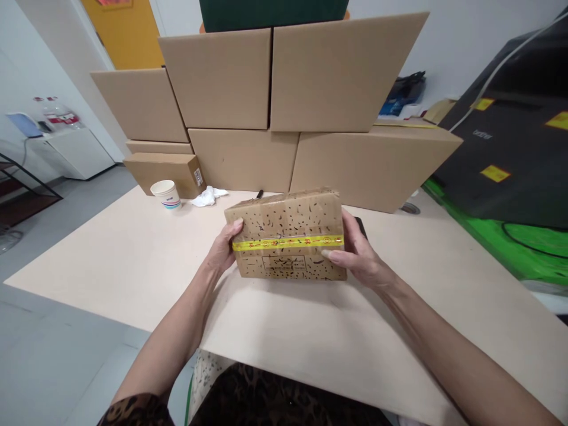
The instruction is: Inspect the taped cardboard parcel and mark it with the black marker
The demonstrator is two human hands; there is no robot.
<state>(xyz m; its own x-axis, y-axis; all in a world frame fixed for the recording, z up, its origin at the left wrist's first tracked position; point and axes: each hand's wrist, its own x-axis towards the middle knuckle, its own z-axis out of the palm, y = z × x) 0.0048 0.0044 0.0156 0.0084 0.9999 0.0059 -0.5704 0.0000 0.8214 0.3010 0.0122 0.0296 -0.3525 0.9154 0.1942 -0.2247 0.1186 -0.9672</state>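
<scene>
A brown cardboard box point(288, 216) covered in small black marks is held between both hands over the table. Yellow tape point(266, 244) with red print runs across its front, above a printed rectangle. My left hand point(224, 245) grips the box's left side, thumb on the front face. On the opposite side, my right hand point(361, 254) clasps the right edge, its thumb lying on the front near the tape and its fingers partly hidden behind. A dark flat object point(360, 226) shows just behind my right hand; its kind is unclear.
Large cardboard boxes point(244, 160) are stacked along the table's far side. A paper cup point(166, 194), a crumpled white tissue point(208, 196) and a small black item point(260, 193) lie before them. Tape point(410, 208) rests at the right. The table point(110, 254) ends near my body.
</scene>
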